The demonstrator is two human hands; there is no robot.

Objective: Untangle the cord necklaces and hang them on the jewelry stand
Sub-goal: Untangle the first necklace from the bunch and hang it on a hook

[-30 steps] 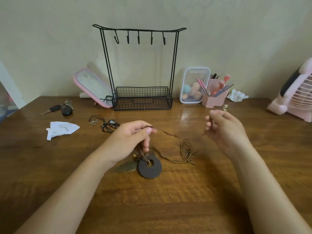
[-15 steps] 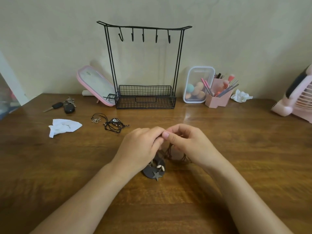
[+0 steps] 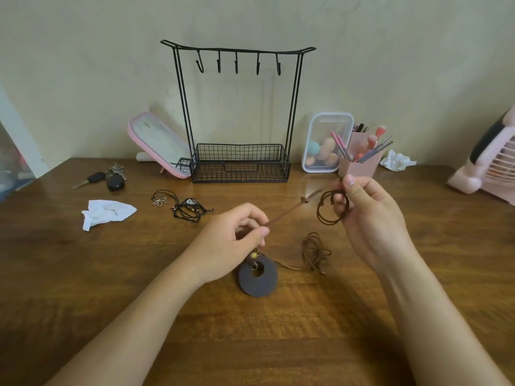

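Wooden surface (image 3: 278,330); five hooks on one jewelry stand (image 3: 239,112) beyond my fingers. Left hand (image 3: 231,240) and right hand (image 3: 367,215) pinch one brown cord necklace (image 3: 287,213); two black necklaces (image 3: 181,204) lie left.

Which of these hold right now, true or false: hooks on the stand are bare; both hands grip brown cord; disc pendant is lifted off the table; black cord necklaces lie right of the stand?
1. All hooks on the jewelry stand are bare. True.
2. The left hand and right hand both pinch the brown cord. True.
3. The disc pendant hangs in the air. False: it rests on the table.
4. The black cord necklaces lie right of the stand. False: left, in front.
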